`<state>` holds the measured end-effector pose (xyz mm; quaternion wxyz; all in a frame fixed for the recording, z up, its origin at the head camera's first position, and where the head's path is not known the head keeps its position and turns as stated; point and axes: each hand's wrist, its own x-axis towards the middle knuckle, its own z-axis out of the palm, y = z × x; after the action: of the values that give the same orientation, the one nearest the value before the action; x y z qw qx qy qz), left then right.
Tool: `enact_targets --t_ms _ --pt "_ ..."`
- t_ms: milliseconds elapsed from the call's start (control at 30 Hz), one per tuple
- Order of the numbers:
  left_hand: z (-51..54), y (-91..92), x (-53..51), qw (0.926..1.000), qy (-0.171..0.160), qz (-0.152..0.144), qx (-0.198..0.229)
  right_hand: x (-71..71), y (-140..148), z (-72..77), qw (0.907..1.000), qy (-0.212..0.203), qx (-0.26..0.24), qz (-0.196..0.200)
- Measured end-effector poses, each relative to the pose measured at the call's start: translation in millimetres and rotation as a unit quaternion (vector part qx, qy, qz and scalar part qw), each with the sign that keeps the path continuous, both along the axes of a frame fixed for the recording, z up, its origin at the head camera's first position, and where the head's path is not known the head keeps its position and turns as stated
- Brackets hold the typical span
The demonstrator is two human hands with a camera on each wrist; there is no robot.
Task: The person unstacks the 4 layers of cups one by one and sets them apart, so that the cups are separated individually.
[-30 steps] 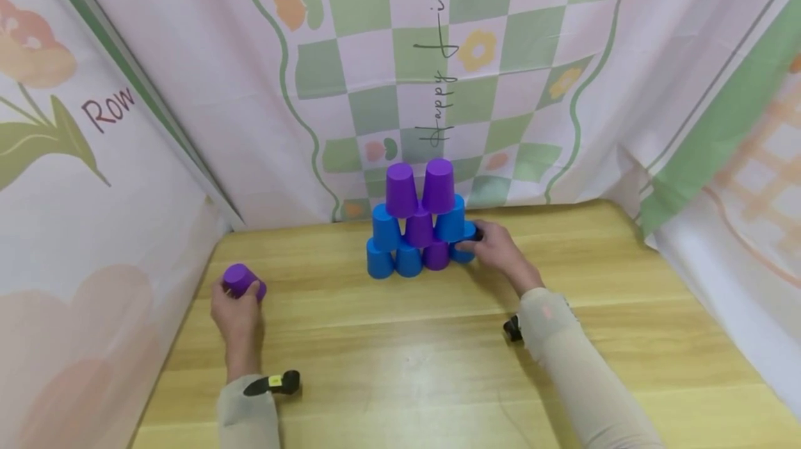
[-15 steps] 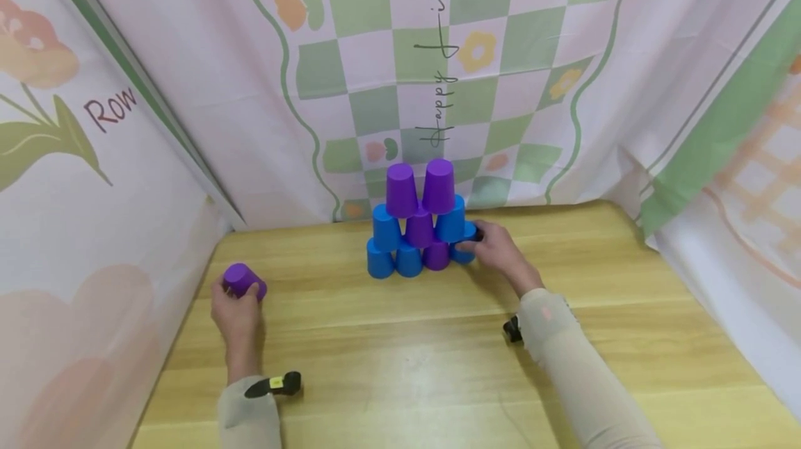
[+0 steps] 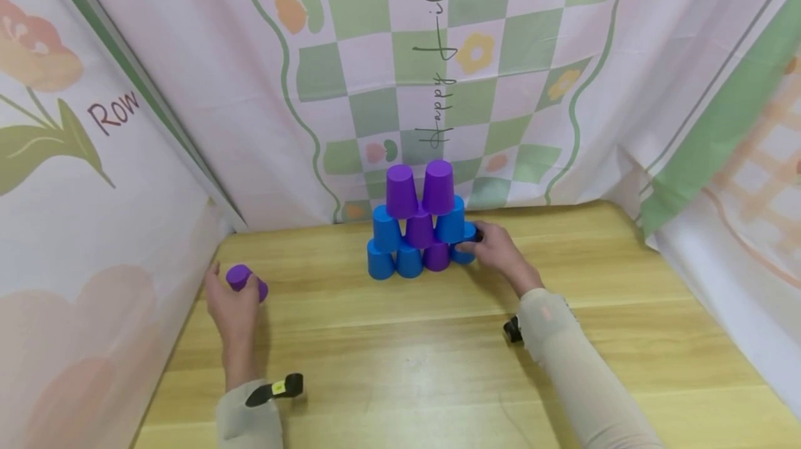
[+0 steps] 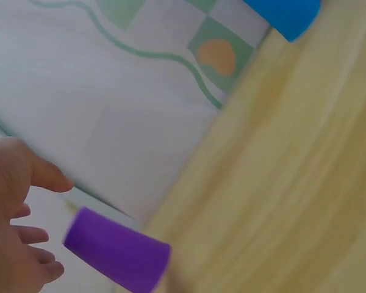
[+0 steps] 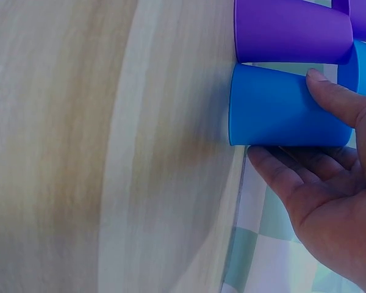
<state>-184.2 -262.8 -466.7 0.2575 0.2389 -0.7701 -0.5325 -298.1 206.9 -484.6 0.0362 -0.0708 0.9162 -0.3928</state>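
A lone purple cup (image 3: 239, 278) (image 4: 117, 250) stands upside down at the table's left. My left hand (image 3: 231, 310) (image 4: 15, 220) is beside it, thumb and fingers spread; a gap shows between them and the cup in the left wrist view. At the back centre, upside-down cups form three tiers: two purple cups (image 3: 400, 191) on top, blue, purple and blue in the middle, several blue and purple below. My right hand (image 3: 503, 254) (image 5: 335, 183) holds the bottom row's rightmost blue cup (image 3: 464, 254) (image 5: 287, 110), thumb on one side and fingers on the other.
The wooden table (image 3: 400, 365) meets a checked curtain (image 3: 419, 60) close behind the cup tiers. A printed cloth (image 3: 94, 226) borders the left side near my left hand, and another curtain hangs at the right.
My left hand has let go of the purple cup, its fingers spreading and shifting slightly left. The right hand and the stacked cups have stayed in place.
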Motion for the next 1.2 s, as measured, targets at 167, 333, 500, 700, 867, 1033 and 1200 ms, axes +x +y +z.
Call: enact_targets --t_ms 167,333,500,700,867,1033,1200 --pt "16.4 9.9 -0.3 0.9994 0.029 0.005 -0.018 0.1 0 -0.3 1.0000 0.002 0.004 0.001" --pt "28.8 21.1 0.8 0.9975 0.064 0.011 -0.029 -0.1 0 -0.8 1.0000 -0.002 0.004 0.001" --pt "36.9 32.3 -0.9 0.9930 0.108 0.007 -0.048 0.2 1 -0.9 1.0000 -0.002 0.003 -0.001" --pt "40.5 44.5 -2.3 0.9887 0.123 -0.011 -0.085 0.7 1 -0.5 1.0000 -0.003 -0.007 0.002" --pt "45.0 56.5 -0.5 0.9883 0.123 -0.039 -0.081 0.9 0 -0.9 0.9999 -0.005 -0.012 0.002" --pt "49.0 72.7 1.2 0.9880 0.118 -0.069 -0.071 -0.5 -1 -1.9 0.9998 -0.007 -0.016 0.000" --pt "51.9 89.3 -1.4 0.9828 0.135 -0.106 -0.068 -0.1 -1 -1.5 0.9999 -0.001 -0.016 -0.003"
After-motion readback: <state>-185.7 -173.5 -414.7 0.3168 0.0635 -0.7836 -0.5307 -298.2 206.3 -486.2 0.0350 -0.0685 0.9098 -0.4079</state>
